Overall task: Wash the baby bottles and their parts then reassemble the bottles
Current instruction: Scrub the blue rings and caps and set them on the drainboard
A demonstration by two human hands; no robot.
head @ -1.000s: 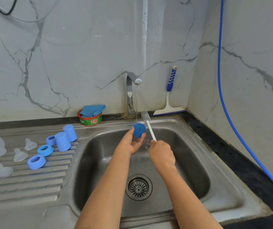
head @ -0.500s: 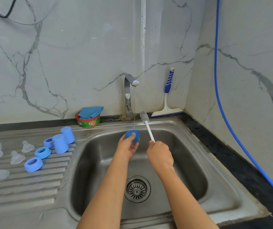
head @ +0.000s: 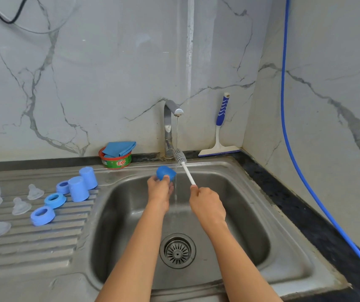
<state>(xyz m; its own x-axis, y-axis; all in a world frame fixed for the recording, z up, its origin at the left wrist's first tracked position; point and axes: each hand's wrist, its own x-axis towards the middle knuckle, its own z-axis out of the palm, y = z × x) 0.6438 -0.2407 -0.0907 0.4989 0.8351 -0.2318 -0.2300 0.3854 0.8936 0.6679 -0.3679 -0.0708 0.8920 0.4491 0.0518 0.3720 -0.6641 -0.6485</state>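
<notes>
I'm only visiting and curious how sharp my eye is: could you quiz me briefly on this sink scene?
1. True or false: the tap is running.
2. Which hand grips the bottle brush? A) left B) right
3. How many blue rings lie on the draining board?
Key: 1 true; 2 B, the right hand; 3 three.

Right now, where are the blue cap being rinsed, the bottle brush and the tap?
blue cap point(head: 165, 172): head view, rounded side.
bottle brush point(head: 188, 173): head view, white handle.
tap point(head: 167, 123): head view, upright pipe.
</notes>
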